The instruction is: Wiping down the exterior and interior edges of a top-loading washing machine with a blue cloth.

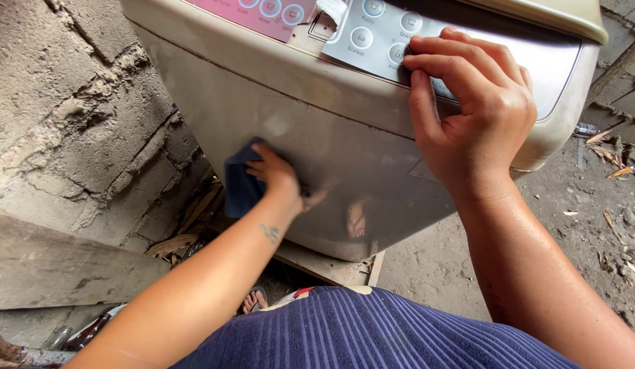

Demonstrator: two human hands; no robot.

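- Pressing a dark blue cloth point(241, 184) flat against the front panel of the washing machine point(317, 130), our left hand point(280, 176) has its fingers curled over the cloth's right edge, gripping it against the metal.
- Our right hand point(471, 102) rests on the machine's top front edge, fingers bent and lying on the grey control panel point(372, 34), thumb pointing down the front; it grips nothing, only braces there.
- We see the cloth low on the machine's left front side, close to the rough concrete wall point(64, 116).
- A pink panel point(259, 14) with round buttons sits left of the grey one.
- Below us lie a wooden plank point(51, 266) and dirt ground point(591, 225) scattered with dry leaves.
- Our blue striped shirt point(372, 328) fills the bottom of the view.
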